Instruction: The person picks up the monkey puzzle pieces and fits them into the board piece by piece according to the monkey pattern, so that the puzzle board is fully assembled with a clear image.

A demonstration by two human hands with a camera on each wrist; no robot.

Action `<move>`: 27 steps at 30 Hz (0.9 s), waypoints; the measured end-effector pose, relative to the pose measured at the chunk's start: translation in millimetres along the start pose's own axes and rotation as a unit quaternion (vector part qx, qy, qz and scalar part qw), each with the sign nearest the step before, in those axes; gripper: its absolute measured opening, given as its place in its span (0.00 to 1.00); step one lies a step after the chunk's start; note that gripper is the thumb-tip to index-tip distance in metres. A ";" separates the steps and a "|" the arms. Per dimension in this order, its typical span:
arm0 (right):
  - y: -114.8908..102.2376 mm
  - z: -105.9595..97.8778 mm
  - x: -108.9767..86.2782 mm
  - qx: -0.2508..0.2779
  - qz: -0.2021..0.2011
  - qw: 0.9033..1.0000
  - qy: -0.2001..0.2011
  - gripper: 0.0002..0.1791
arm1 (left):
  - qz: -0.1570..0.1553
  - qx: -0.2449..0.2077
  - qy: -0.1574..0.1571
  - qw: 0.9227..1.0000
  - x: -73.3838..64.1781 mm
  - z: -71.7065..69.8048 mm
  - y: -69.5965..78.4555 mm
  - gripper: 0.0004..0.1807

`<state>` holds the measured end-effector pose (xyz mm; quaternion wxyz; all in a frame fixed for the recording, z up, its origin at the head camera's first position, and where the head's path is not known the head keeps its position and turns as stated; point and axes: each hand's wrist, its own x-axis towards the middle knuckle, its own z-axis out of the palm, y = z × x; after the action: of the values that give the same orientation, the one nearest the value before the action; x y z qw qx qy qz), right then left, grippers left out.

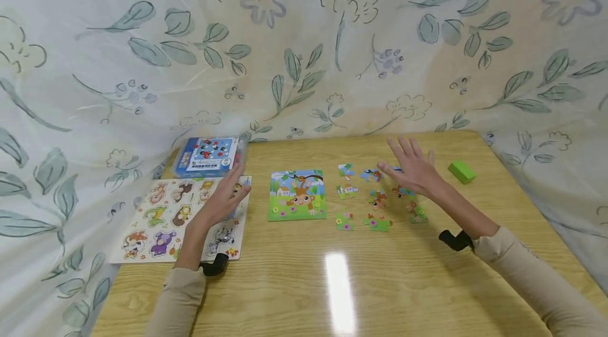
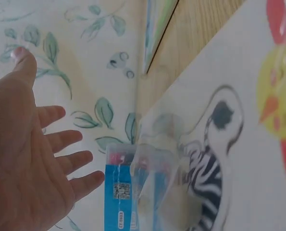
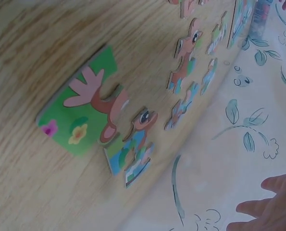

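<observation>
Several loose jigsaw pieces lie apart on the table, parts of a monkey picture with grass and flowers. My right hand hovers over the upper right ones with its fingers spread, hiding some of them; it holds nothing. In the right wrist view a corner piece with a pink hand and flowers is nearest. Left of the pieces lies a square monkey picture. My left hand is raised with extended fingers above a white animal puzzle board, covering part of it, and is likewise holding nothing.
A clear plastic box with a blue label of ball-and-stick models stands at the back left, behind the animal board. A green block lies right of my right hand. A floral cloth hangs behind the wooden table.
</observation>
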<state>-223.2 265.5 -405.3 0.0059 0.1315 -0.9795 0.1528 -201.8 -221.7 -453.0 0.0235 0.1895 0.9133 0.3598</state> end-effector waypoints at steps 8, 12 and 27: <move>-2.8 2.0 0.6 -0.008 -0.004 1.000 -0.007 0.44 | -0.001 -0.004 -0.012 1.000 -1.9 14.2 -1.6 0.37; -6.1 2.6 2.5 -0.008 -0.018 1.000 0.000 0.43 | -0.003 0.003 -0.016 1.000 -0.2 17.9 2.4 0.38; -20.1 7.6 17.9 -0.012 -0.023 0.999 -0.022 0.44 | -0.017 -0.001 -0.033 0.999 3.6 31.7 10.5 0.40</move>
<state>-235.0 240.2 -405.7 -0.0110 0.1575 -0.9778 0.1378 -195.9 -192.9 -469.1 0.0596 0.1855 0.9149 0.3535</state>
